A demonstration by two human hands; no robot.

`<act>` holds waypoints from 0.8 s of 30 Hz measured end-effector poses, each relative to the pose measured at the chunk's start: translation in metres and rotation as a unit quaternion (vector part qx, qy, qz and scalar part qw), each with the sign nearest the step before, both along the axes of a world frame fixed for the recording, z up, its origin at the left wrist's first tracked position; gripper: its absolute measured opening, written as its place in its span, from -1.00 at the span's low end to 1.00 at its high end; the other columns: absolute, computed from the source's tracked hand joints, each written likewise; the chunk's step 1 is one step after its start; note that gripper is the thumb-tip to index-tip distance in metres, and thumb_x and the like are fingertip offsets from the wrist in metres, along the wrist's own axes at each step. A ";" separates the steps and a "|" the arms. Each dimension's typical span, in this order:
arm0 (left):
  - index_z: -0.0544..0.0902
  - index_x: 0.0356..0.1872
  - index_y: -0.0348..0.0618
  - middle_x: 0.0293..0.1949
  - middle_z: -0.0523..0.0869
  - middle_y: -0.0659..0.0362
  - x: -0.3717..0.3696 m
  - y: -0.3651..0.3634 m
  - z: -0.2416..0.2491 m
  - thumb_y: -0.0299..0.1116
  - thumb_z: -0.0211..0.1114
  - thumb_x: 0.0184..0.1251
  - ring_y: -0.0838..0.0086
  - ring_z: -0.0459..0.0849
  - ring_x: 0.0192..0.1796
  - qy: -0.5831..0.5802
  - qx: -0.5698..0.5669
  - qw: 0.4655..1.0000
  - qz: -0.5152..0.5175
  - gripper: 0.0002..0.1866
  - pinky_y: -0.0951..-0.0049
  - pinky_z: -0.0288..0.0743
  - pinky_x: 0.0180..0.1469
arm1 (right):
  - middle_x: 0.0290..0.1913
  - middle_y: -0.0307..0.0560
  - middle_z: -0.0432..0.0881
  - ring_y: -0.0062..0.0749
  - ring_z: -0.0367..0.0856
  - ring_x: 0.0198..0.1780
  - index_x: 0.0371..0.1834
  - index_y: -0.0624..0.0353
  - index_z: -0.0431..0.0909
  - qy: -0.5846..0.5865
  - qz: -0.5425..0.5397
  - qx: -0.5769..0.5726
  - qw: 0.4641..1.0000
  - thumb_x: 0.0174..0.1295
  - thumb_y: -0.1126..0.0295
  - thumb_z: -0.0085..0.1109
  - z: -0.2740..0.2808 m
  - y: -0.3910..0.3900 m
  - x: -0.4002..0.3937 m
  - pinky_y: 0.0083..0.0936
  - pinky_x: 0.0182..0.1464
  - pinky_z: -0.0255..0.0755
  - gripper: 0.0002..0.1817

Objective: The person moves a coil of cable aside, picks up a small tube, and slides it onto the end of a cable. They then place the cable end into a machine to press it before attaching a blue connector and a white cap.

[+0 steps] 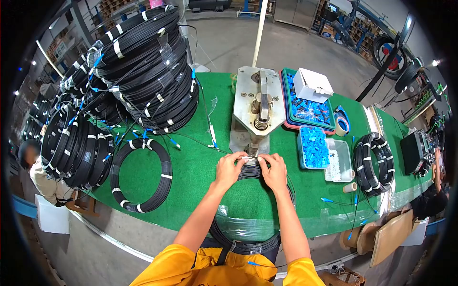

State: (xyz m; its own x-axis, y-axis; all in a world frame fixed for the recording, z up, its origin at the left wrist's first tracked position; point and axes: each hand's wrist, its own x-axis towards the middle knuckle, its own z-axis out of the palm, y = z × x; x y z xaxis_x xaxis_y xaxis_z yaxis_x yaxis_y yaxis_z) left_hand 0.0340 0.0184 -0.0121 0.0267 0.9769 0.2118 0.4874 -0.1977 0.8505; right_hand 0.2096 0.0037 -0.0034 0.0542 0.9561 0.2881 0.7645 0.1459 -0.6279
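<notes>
My left hand (229, 169) is closed in a pinch on a small white cable end (245, 157), at the foot of the metal bench press (258, 102). Close beside it, my right hand (274, 172) has thumb and fingertips pressed together at the same spot; what lies between them is too small to make out. Beneath both hands runs a coil of black cable (250, 172), which hangs over the front edge of the table toward my lap. The press's lower tip stands just beyond my fingertips.
Stacked black cable coils (143, 71) tower at the left, and a single coil (141, 175) lies nearer. Right of the press are a blue connector tub (314, 148), a clear tub (339, 159), a white box (312, 85) and another coil (374, 164). People sit at both sides.
</notes>
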 end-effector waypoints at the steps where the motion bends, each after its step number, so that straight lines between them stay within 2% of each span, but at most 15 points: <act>1: 0.76 -0.15 -0.12 -0.21 0.79 0.01 0.001 0.002 0.002 -0.34 0.37 0.28 0.14 0.75 -0.18 -0.002 0.001 1.000 -0.001 -0.83 0.20 0.59 -0.10 | -0.22 -0.09 0.63 -0.12 0.57 -0.11 -0.17 -0.01 0.73 -0.001 -0.008 -0.011 1.000 0.32 0.18 0.22 0.002 0.001 -0.001 -0.24 -0.02 0.43 -0.80; 4: 0.77 -0.22 -0.09 -0.25 0.78 0.08 0.002 0.009 0.004 -0.31 0.38 0.25 0.12 0.70 -0.17 0.075 0.047 0.996 0.013 -0.85 0.15 0.56 -0.11 | -0.23 -0.05 0.61 -0.09 0.56 -0.09 -0.16 -0.01 0.73 0.015 -0.011 -0.031 0.999 0.33 0.16 0.20 -0.005 0.008 0.004 -0.20 -0.02 0.43 -0.78; 7: 0.77 -0.24 -0.09 -0.23 0.78 0.11 0.003 0.015 0.000 -0.32 0.35 0.28 0.12 0.68 -0.16 0.065 0.078 0.995 0.007 -0.86 0.16 0.56 -0.10 | -0.23 -0.02 0.60 -0.04 0.57 -0.09 -0.15 0.00 0.72 0.045 -0.012 -0.055 0.997 0.34 0.17 0.18 -0.007 0.013 0.004 -0.16 -0.02 0.44 -0.78; 8: 0.78 -0.24 -0.15 -0.24 0.78 0.06 0.003 0.016 -0.001 -0.35 0.37 0.25 0.12 0.70 -0.17 0.055 0.075 0.996 0.005 -0.86 0.19 0.54 -0.07 | -0.22 -0.01 0.61 -0.03 0.57 -0.09 -0.15 0.00 0.72 0.039 -0.014 -0.045 0.998 0.34 0.17 0.17 -0.008 0.012 0.004 -0.14 -0.02 0.45 -0.78; 10: 0.78 -0.24 -0.16 -0.25 0.78 0.06 0.002 0.018 -0.003 -0.35 0.36 0.26 0.11 0.70 -0.17 0.055 0.078 0.995 0.005 -0.86 0.19 0.54 -0.06 | -0.21 -0.01 0.61 -0.02 0.57 -0.09 -0.15 0.00 0.71 0.033 -0.016 -0.033 0.999 0.35 0.17 0.16 -0.008 0.012 0.000 -0.13 -0.02 0.45 -0.78; 12: 0.78 -0.24 -0.16 -0.25 0.78 0.06 0.002 0.017 -0.002 -0.34 0.36 0.27 0.11 0.69 -0.16 0.054 0.083 0.995 0.006 -0.85 0.18 0.53 -0.06 | -0.23 0.00 0.61 0.01 0.59 -0.12 -0.17 0.03 0.68 -0.026 -0.034 -0.006 0.999 0.37 0.17 0.12 -0.007 0.010 -0.004 -0.09 -0.06 0.47 -0.77; 17: 0.75 -0.20 -0.17 -0.19 0.76 0.07 0.005 0.014 0.000 -0.35 0.30 0.32 0.09 0.68 -0.11 0.095 0.065 0.993 0.030 -0.84 0.15 0.53 -0.02 | -0.31 0.01 0.61 0.01 0.62 -0.19 -0.20 0.07 0.63 -0.077 -0.027 0.016 0.997 0.39 0.20 0.09 -0.003 0.007 -0.008 -0.07 -0.13 0.48 -0.79; 24: 0.73 -0.22 -0.18 -0.19 0.74 0.05 0.008 0.013 0.003 -0.36 0.27 0.34 0.07 0.66 -0.08 0.118 0.080 0.990 0.023 -0.85 0.15 0.53 -0.01 | -0.22 0.02 0.65 0.03 0.63 -0.11 -0.18 0.03 0.70 0.023 -0.036 -0.043 0.998 0.33 0.18 0.15 0.000 0.009 -0.004 -0.09 -0.04 0.50 -0.78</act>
